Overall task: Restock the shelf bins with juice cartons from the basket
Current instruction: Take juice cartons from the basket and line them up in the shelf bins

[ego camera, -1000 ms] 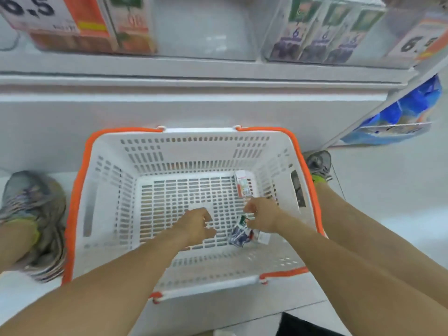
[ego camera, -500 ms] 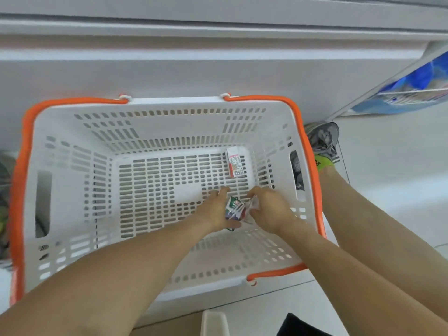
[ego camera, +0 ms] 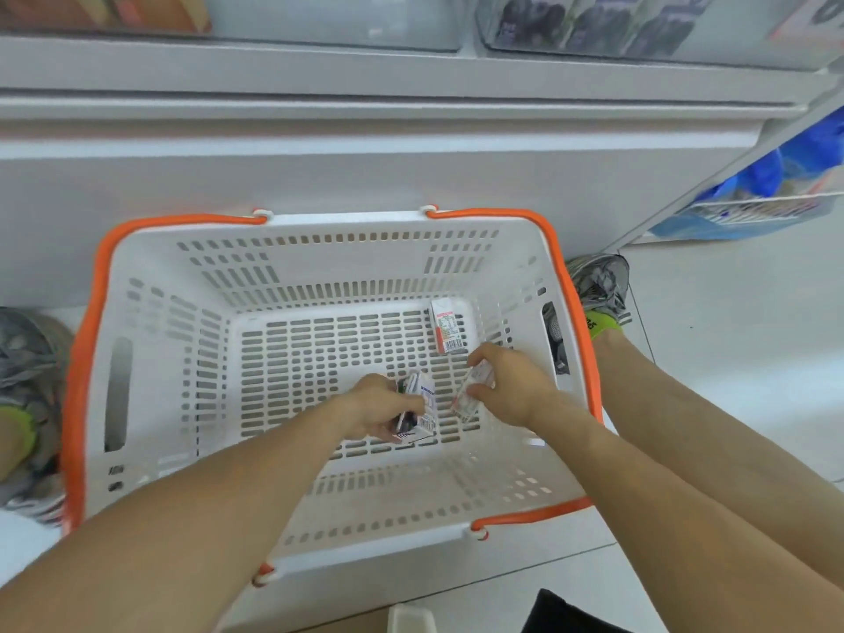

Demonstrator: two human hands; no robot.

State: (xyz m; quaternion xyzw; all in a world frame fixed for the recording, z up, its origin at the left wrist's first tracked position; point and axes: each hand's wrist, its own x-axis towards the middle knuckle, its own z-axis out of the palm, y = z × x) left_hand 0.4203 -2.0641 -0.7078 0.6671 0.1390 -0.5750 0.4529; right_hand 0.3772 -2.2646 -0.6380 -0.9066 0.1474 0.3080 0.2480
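Note:
A white basket with an orange rim [ego camera: 150,358] stands on the floor below the shelf. Both my hands are inside it. My left hand [ego camera: 374,406] grips a small juice carton with dark print [ego camera: 422,411] near the basket's middle. My right hand [ego camera: 511,388] holds a second small carton [ego camera: 472,395], pale and blurred, just to the right. A third carton with a red stripe and barcode [ego camera: 446,326] lies on the basket floor at the back right, touched by neither hand.
Clear shelf bins run along the top: one with purple-green cartons [ego camera: 593,25] at the right, one with orange packs [ego camera: 105,11] at the left. My shoes [ego camera: 598,285] flank the basket. A blue bag [ego camera: 767,194] sits in a wire rack at the right.
My hands have drawn apart, each now holding its own carton where both met over one pile. The camera has tilted up, bringing the shelf bins back into sight.

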